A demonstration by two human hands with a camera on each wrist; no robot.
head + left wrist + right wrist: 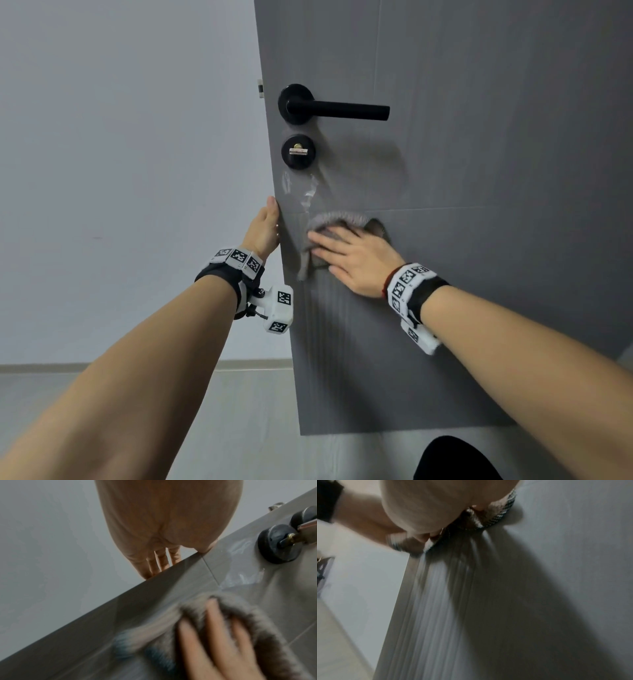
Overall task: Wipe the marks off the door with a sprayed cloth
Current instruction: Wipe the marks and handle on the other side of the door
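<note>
The grey door stands ajar, with white smeared marks just below the lock. My right hand lies flat with fingers spread and presses a grey cloth against the door face under the marks. In the left wrist view the cloth is blurred beneath those fingers, and the marks sit above it. My left hand grips the door's free edge, thumb on the front face and fingers behind it. In the right wrist view, wet streaks run down the door below the cloth.
A black lever handle sticks out above a round black lock with a key in it. A pale wall stands left of the door, with light floor below. A dark shape shows at the bottom.
</note>
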